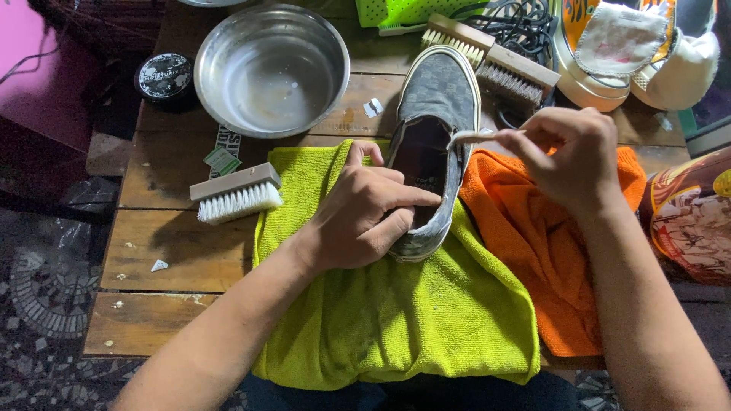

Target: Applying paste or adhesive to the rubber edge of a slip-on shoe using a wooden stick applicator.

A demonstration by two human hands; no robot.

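Your wooden table (164, 251) carries everything, and spread across its near edge is a lime-green towel (396, 320), with an orange cloth (544, 259) lying just beside it on the right and partly overlapping. At the back sits a round metal bowl (270, 68), holding nothing but a few wet spots. On the green towel, toe pointing away from you, lies a grey checkered slip-on shoe (442, 95). Your left hand (358, 209) is curled around the shoe's heel end, thumb along the outer side and fingers hooked over the rim into the opening, gripping it firmly. Your right hand (571, 152) is closed in a pinch on a small white-handled brush (468, 137), its tip touching the shoe's right edge at the collar. Left of the towel a wooden scrub brush (236, 194) lies with white bristles facing you, and a small dark round tin (165, 78) stands just beside the bowl.
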